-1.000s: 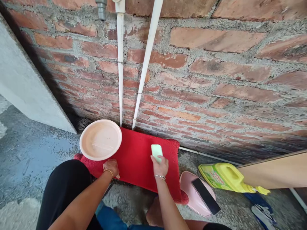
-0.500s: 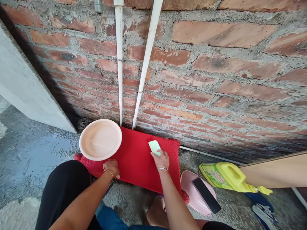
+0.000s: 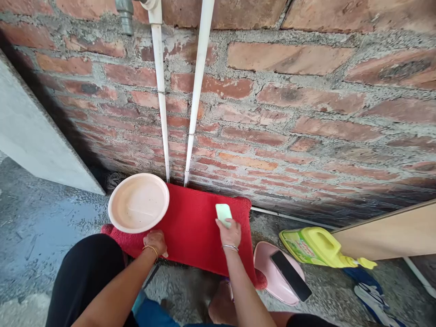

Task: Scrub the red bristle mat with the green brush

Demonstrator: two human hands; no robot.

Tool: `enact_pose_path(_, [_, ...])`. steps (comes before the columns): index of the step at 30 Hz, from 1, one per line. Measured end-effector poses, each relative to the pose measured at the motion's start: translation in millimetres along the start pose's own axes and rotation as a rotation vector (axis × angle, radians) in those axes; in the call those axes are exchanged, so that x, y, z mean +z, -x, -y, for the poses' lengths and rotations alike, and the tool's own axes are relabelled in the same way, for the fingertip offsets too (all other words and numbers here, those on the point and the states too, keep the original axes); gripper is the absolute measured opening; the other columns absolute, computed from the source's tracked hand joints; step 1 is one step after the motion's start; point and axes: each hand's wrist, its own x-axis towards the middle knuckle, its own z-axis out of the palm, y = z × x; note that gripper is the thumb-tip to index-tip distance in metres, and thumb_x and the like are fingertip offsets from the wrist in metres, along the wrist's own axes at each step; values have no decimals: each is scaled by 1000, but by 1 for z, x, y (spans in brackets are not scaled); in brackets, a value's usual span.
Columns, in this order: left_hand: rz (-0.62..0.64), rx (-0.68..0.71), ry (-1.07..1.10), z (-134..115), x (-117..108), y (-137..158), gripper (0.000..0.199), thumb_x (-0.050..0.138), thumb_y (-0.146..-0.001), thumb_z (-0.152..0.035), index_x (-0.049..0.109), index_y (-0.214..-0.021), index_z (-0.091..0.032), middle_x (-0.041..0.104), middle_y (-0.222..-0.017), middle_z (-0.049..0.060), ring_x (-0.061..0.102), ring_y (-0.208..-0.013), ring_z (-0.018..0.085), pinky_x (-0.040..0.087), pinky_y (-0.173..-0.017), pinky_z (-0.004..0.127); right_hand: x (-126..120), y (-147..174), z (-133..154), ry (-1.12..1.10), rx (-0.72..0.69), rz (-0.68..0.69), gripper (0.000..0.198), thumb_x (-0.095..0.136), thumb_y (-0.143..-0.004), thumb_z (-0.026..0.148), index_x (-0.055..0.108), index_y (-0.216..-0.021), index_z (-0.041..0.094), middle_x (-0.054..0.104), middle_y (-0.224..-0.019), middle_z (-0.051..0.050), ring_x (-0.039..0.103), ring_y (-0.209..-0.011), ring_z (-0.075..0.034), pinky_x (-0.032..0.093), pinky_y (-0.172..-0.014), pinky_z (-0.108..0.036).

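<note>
A red cloth [image 3: 194,227] with fuzzy edges lies spread flat over a low support that it hides. My right hand [image 3: 230,232] is closed around the near end of a pale green oblong block [image 3: 223,212] with rounded corners. Whether it is a brush or a bar of soap I cannot tell. The block rests on or just above the cloth's right half. At the cloth's front edge, my left hand [image 3: 155,241] is closed and appears to grip the fabric. Just beyond it, a pale pink basin [image 3: 139,204] sits on the cloth's left end.
A brick wall with two white pipes [image 3: 195,91] rises behind the cloth. On the floor at right are a pink plastic item [image 3: 262,263] with a black phone [image 3: 291,276] on it, a yellow detergent jug [image 3: 316,245] and a shoe [image 3: 373,299]. A grey slab [image 3: 41,131] leans at left.
My right hand has turned the pale green block more upright and shifted it slightly right over the cloth. My left hand keeps its place by the basin. The camera view has tilted a little.
</note>
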Motion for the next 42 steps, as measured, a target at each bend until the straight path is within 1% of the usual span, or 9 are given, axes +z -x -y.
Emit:
enact_pose_path(5, [-33, -41, -55, -4, -2, 3, 84, 89, -35, -25, 59, -112, -14, 63, -116, 18, 60, -109, 32, 53, -82, 38, 56, 19, 70, 57, -339, 220, 28, 64, -71, 46, 65, -86, 23, 56, -88, -4, 52, -79, -19, 39, -76, -31])
enact_pose_path(9, [-42, -23, -50, -2, 1, 1, 84, 89, -35, -25, 59, -112, -17, 62, -118, 18, 60, -110, 32, 53, -80, 39, 65, 18, 84, 119, -368, 300, 25, 70, -66, 39, 65, -87, 26, 56, -89, -2, 52, -79, -17, 38, -75, -29])
enact_pose_path(14, [-42, -25, -48, -1, 1, 0, 83, 89, -34, -24, 60, -111, -16, 64, -115, 17, 61, -108, 32, 53, -80, 39, 24, -14, 41, 123, -144, 215, 31, 69, -65, 44, 64, -89, 24, 57, -87, -2, 54, -80, -19, 40, -77, -30])
enact_pose_path(19, [-35, -22, -35, 0, 2, -2, 84, 90, -31, -25, 60, -109, -15, 63, -117, 18, 60, -109, 33, 52, -80, 38, -39, -39, -23, 165, 249, 31, 38, 69, -63, 50, 62, -84, 19, 57, -82, -6, 54, -76, -22, 41, -74, -35])
enact_pose_path(23, [-37, -1, -28, 1, 3, -3, 82, 89, -31, -24, 60, -108, -16, 63, -118, 19, 59, -110, 34, 52, -81, 40, -55, -37, -40, 112, 395, -46, 44, 64, -65, 54, 61, -90, 18, 57, -87, -10, 53, -85, -27, 41, -76, -38])
enact_pose_path(30, [-45, -22, -45, -1, 3, -1, 83, 89, -32, -25, 60, -110, -15, 64, -115, 19, 60, -109, 33, 51, -83, 39, 15, -12, 41, -36, -3, 100, 38, 66, -66, 49, 61, -91, 21, 56, -92, -6, 51, -89, -23, 40, -83, -34])
enact_pose_path(35, [-50, -20, -53, -2, 3, -2, 86, 90, -31, -26, 58, -111, -17, 63, -117, 19, 59, -110, 34, 51, -82, 39, 66, 7, 100, 27, -256, 281, 29, 70, -65, 41, 64, -88, 25, 55, -91, -2, 52, -83, -19, 39, -77, -29])
enact_pose_path(38, [-46, -26, -60, -3, 1, 0, 85, 90, -34, -26, 58, -112, -16, 63, -117, 18, 60, -109, 32, 51, -82, 38, 75, 7, 109, 93, -311, 336, 29, 73, -64, 38, 65, -89, 26, 55, -91, -2, 52, -82, -18, 38, -75, -28])
enact_pose_path(42, [-40, -30, -60, -3, -1, 2, 84, 90, -33, -26, 58, -111, -17, 63, -116, 18, 60, -109, 32, 51, -82, 38, 56, -10, 86, 150, -212, 311, 31, 72, -65, 40, 65, -92, 26, 56, -92, -2, 54, -82, -18, 38, -77, -29])
